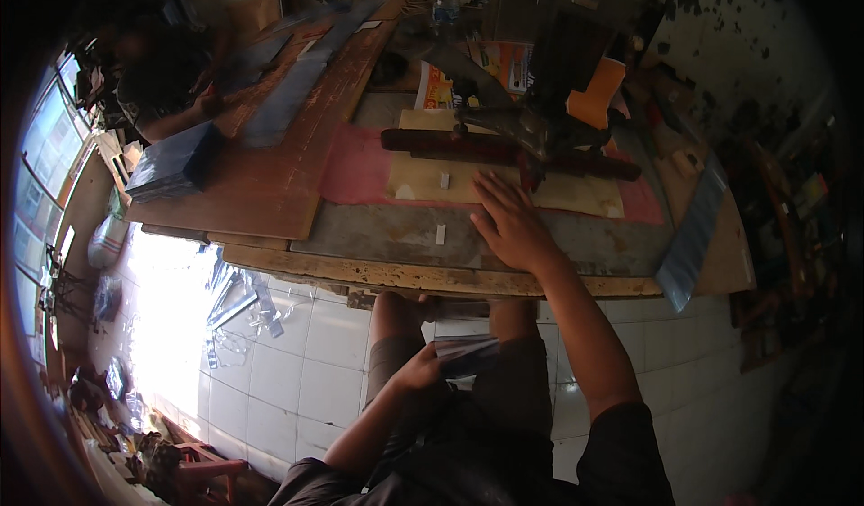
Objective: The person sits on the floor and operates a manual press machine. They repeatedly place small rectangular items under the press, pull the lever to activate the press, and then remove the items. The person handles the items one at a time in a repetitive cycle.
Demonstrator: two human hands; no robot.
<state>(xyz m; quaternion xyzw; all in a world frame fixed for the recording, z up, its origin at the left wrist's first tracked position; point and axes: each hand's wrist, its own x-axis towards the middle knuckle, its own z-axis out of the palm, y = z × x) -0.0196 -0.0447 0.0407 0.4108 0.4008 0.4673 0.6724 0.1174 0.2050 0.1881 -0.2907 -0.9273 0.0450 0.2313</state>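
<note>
Down over my lap, my left hand (417,368) is closed on the edge of a shiny, see-through plastic sheet (469,358), perhaps several layers of it. On the worktable, my right hand (513,225) lies flat with its fingers apart. Its fingertips touch a yellowish board (418,180), just in front of the long dark bar (432,142) of a press-like machine (513,128). A pink sheet (353,168) shows under the board. Two small pale pieces, one on the board and one nearer on the grey tabletop (396,227), sit left of my right hand.
A brown board (261,204) at left bears a stack of plastic sheets (175,166) and long strips. A person's arm (184,119) reaches in there. A plastic strip (693,236) overhangs the right edge. A bottle (445,6) stands behind. Plastic scraps (238,299) litter the tiled floor.
</note>
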